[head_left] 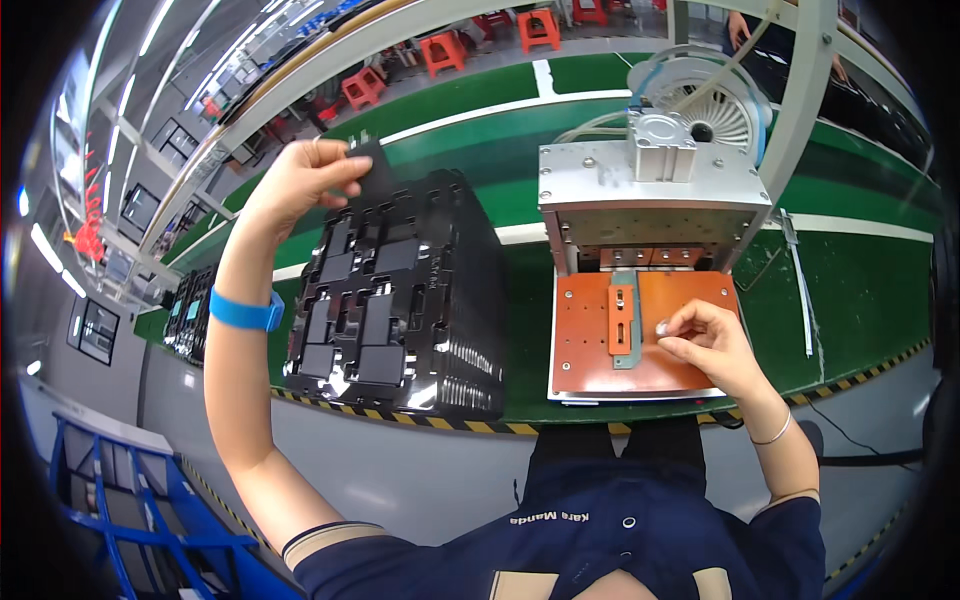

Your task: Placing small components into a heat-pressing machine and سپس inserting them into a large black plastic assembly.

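My left hand (305, 180), raised over the far left corner of the tray stack, pinches a flat black rectangular part (376, 168) with small metal-looking tabs on its upper edge. Below it, a tall stack of glossy black trays (465, 290) carries several similar black parts (376, 318) in its pockets. My right hand (712, 345) hovers at the right side of the orange base plate (580, 375), thumb and forefinger together. Something whitish shows at its fingertips, too small to name. Beside that hand, an orange slotted block (619, 320) sits on a grey-green strip (628, 362) on the plate.
A metal press frame (650, 205) with a cylinder (662, 145) stands over the plate's far side. Behind it is a white reel (705, 105). The green bench has a striped front edge (460, 425). Another person's hand (738, 30) shows at the far right.
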